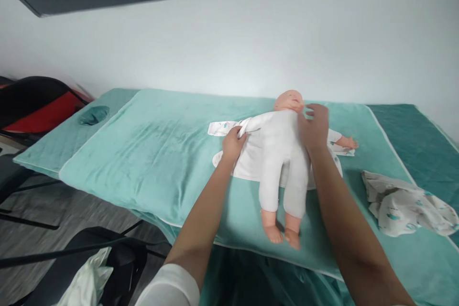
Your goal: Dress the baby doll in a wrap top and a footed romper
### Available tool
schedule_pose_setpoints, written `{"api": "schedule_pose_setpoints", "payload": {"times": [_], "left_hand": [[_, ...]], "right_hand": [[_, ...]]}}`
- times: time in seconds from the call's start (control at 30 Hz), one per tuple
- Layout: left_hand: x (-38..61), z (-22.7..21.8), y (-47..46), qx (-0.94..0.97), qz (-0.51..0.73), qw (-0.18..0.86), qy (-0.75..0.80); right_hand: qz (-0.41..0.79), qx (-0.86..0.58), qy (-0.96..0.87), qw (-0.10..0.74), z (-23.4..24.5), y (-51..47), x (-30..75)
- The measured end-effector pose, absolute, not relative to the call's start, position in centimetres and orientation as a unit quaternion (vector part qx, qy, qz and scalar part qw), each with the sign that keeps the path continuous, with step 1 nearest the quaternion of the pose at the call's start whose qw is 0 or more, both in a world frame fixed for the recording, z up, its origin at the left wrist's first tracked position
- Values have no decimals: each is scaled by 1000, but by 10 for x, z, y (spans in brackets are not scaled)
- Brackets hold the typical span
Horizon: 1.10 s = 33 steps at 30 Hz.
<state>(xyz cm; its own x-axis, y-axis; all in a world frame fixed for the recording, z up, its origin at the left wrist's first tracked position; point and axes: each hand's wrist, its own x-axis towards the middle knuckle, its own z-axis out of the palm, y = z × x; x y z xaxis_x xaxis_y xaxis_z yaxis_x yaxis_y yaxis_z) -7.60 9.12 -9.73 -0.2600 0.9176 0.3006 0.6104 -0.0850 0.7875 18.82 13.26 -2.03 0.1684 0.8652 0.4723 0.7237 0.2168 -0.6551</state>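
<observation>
A baby doll with a white cloth body lies on its back, its bare feet towards me. Beneath its torso is a spread-out white baby shirt with small printed figures on the sleeve. My left hand is pinched closed on the shirt's cloth by the sleeve, at the end of the doll's arm on the left; that doll hand is hidden. Beside the doll's shoulder and chin on the right is my right hand, fingers bent and apart, with nothing visible in them. The doll's other arm points out to the right.
A padded green massage table carries everything, with a face hole at its left end. Crumpled printed cloth lies at the right. Black chairs stand at the left, one holding pale cloth. A white wall runs behind.
</observation>
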Motion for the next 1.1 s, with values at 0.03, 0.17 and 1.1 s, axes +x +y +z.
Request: {"api": "schedule_pose_setpoints", "payload": {"times": [0.03,0.17,1.1], "left_hand": [[-76,-97,91,587,444,163,657],[-72,-92,86,579,450,161,661],[-54,-10,102,495,521,402,568]], "right_hand": [[74,-652,-587,474,-28,128,200],[124,-735,-530,404,-47,112,226],[571,-460,-399,551,-69,117,196]]}}
